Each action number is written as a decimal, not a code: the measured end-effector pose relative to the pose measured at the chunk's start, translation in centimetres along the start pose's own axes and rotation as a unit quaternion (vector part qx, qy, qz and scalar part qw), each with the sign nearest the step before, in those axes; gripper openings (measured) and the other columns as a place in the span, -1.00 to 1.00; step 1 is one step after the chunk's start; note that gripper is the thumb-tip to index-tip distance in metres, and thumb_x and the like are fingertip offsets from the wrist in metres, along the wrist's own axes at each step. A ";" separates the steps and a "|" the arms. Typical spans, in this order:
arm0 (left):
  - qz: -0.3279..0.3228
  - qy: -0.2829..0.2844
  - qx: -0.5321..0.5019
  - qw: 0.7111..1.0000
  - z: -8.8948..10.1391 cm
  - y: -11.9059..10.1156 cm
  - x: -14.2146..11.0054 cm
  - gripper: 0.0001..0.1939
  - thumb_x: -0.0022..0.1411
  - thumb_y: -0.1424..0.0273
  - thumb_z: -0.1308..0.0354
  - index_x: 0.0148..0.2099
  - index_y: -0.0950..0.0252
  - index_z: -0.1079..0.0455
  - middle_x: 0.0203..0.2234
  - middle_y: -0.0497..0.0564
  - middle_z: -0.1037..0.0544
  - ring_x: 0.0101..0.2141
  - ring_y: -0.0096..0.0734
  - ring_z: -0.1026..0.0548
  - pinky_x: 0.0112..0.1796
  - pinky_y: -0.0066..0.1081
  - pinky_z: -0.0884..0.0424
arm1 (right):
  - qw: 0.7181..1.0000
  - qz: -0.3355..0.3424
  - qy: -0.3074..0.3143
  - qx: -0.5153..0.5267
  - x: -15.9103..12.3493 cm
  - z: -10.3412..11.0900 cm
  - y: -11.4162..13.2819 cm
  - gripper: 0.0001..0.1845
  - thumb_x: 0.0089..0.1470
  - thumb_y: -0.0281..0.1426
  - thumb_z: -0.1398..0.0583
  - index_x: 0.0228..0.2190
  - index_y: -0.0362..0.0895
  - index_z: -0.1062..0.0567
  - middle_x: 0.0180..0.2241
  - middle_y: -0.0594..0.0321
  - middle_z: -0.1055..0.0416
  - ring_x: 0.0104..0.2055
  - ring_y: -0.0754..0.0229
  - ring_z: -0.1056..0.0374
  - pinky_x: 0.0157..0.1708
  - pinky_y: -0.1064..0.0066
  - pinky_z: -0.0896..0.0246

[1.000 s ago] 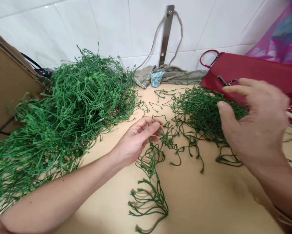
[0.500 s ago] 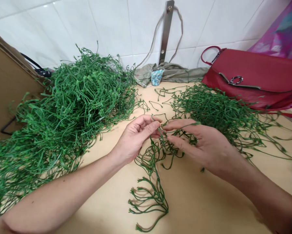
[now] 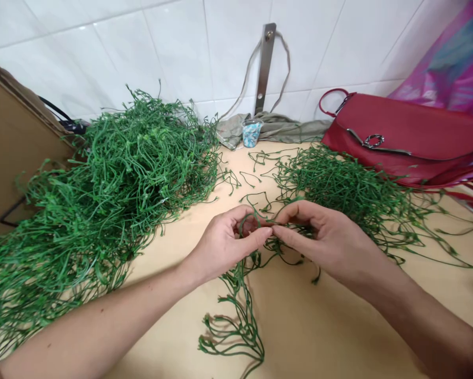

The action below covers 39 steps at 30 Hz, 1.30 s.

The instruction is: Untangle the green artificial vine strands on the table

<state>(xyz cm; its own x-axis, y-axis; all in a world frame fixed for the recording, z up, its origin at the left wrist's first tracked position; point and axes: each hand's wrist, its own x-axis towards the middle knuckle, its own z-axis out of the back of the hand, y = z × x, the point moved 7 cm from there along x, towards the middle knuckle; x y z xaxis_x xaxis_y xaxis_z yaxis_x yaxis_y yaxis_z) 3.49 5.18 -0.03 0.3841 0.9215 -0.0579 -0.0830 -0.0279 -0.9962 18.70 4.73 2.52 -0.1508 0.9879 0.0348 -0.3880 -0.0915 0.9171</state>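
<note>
Obs. from remote feed, head cam, looking fwd & down at table, tan, smooth surface. L hand & R hand close together at centre, knuckles almost meeting. Both grips clenched, not released: L fingers curl round a small loop of thin green strand, R thumb & forefinger pinch the same run of strand from other side, as far as I can tell; fingers partly hide it. Pinch looks placed to lift this section off the table & keep it apart from the rest.

Strand is held just above table, w/ trailing bunch hanging below hands toward near edge of view. Stems thin, rubbery-looking, prob. artificial, w/ small knobbly tips & springy curves. Big heap of same stuff lies left, loose & springy, spilling against cardboard panel. Smaller tangle lies right, just beside red handbag w/ metal ring clasp. At back: clear cup of blue-white bits on crumpled grey-green cloth, metal bracket on white tile wall, pink-purple plastic sheet top right.
</note>
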 end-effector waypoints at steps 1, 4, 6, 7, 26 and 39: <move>-0.004 0.003 0.007 1.000 0.0 0.0 0.0 -0.80 0.22 0.29 -0.25 -0.26 0.32 -0.39 -0.54 -0.17 -0.25 -0.50 -0.58 -0.16 -0.49 -0.50 -0.09 | 0.999 -0.018 0.011 0.035 0.1 0.1 -0.4 -0.74 0.00 -0.14 -0.30 -0.48 -0.07 -0.49 -0.50 0.28 -0.44 -0.46 0.23 -0.29 -0.47 0.40 -0.16; -0.010 0.012 0.047 0.999 0.1 -0.2 0.0 -0.90 0.18 0.41 -0.21 -0.24 0.32 -0.42 -0.46 -0.10 -0.40 -0.47 -0.56 -0.21 -0.45 -0.51 -0.14 | 0.990 -0.050 0.029 0.132 0.4 0.6 -0.8 -0.64 0.00 -0.07 -0.33 -0.48 -0.09 -0.45 -0.45 0.26 -0.47 -0.40 0.23 -0.33 -0.40 0.40 -0.21; -0.011 0.025 0.081 0.996 0.0 -0.3 -0.2 -0.95 0.15 0.46 -0.19 -0.28 0.30 -0.40 -0.43 -0.08 -0.44 -0.45 -0.55 -0.23 -0.43 -0.50 -0.16 | 0.987 -0.044 0.032 0.153 0.5 1.0 -0.5 -0.63 0.00 -0.06 -0.35 -0.48 -0.09 -0.44 -0.47 0.27 -0.46 -0.38 0.22 -0.35 -0.38 0.40 -0.23; -0.010 0.033 0.090 0.995 0.0 -0.4 -0.2 -0.96 0.16 0.46 -0.17 -0.28 0.30 -0.39 -0.43 -0.08 -0.44 -0.45 -0.54 -0.23 -0.43 -0.50 -0.16 | 0.988 -0.034 0.033 0.144 0.5 1.1 -0.3 -0.63 0.00 -0.07 -0.35 -0.48 -0.09 -0.45 -0.48 0.27 -0.45 -0.39 0.22 -0.35 -0.39 0.40 -0.23; -0.024 0.009 0.210 0.977 0.5 -1.2 -0.5 -0.82 0.23 0.37 -0.15 -0.39 0.25 -0.23 -0.59 -0.20 -0.22 -0.52 -0.55 -0.16 -0.48 -0.47 -0.08 | 0.967 0.179 -0.062 -0.168 -0.6 1.0 2.4 -0.67 0.11 -0.14 -0.28 -0.13 -0.02 -0.59 -0.13 0.14 -0.61 -0.05 -0.02 -0.50 -0.05 0.13 -0.41; -0.088 -0.020 0.104 0.990 0.7 -1.8 -0.3 -0.86 0.28 0.32 -0.18 -0.23 0.30 -0.43 -0.27 0.01 -0.47 -0.27 -0.41 -0.42 -0.28 -0.45 -0.32 | 0.979 0.127 -0.043 -0.153 -1.2 -1.8 1.5 -0.84 0.12 -0.39 -0.20 -0.50 -0.02 -0.42 -0.56 0.40 -0.45 -0.55 0.24 -0.32 -0.53 0.42 -0.19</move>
<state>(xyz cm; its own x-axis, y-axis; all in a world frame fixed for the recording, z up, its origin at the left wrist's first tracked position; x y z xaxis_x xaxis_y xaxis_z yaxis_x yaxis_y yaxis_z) 2.84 5.19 1.85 0.3737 0.9195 0.1223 -0.2070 0.2112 -0.9553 16.73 3.15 3.11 -0.2046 0.9344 0.2915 -0.6045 -0.3549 0.7132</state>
